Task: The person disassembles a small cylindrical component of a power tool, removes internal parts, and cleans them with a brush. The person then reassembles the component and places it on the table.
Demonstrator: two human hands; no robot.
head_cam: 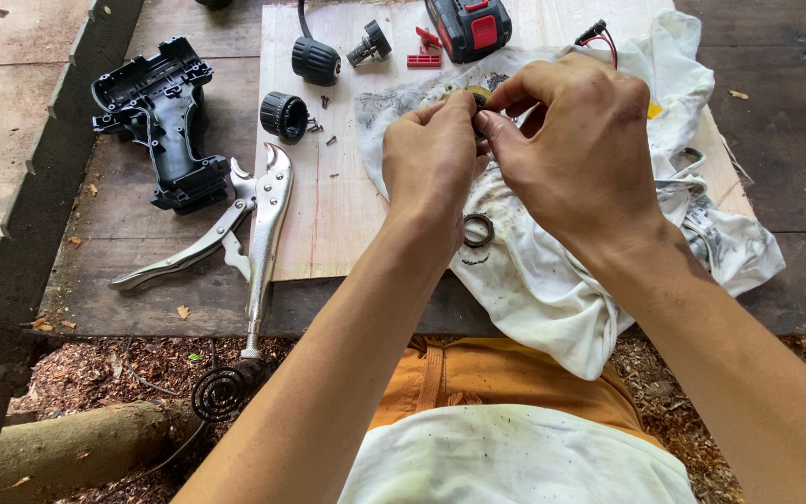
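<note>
Nearest: your orange trousers and white shirt at the frame bottom; wood chips on the ground below the bench edge.
Left hand (pixel 431 159): fingers bunched, thumb and forefinger pinching one side of the small round yellowish metal part (pixel 478 94).
Right hand (pixel 576 140): fingertips closed on the same part from the other side; both hands pressed together around it.
Part location: held in the air just above the stained white cloth (pixel 552 280), mostly hidden by your fingers, so I cannot tell its exact shape.
Below hands: dark metal ring (pixel 478 230) lying loose on the cloth, near your left wrist.
Left of you: silver locking pliers (pixel 254 224) lying half on the pale plywood board (pixel 328 205), jaws closed.
Further left: black plastic drill housing half (pixel 165 121) on the dark wooden bench (pixel 142 280).
Far: black knurled chuck collar (pixel 284 116), small loose screws (pixel 328 140), red and black battery pack (pixel 468 26).
Risk: likely the part slips from the two-hand pinch, since the grip is fingertip only; it could roll off the cloth into the wood chips.
Risk 2: dragging the cloth could flick the ring or the screws off the board.
</note>
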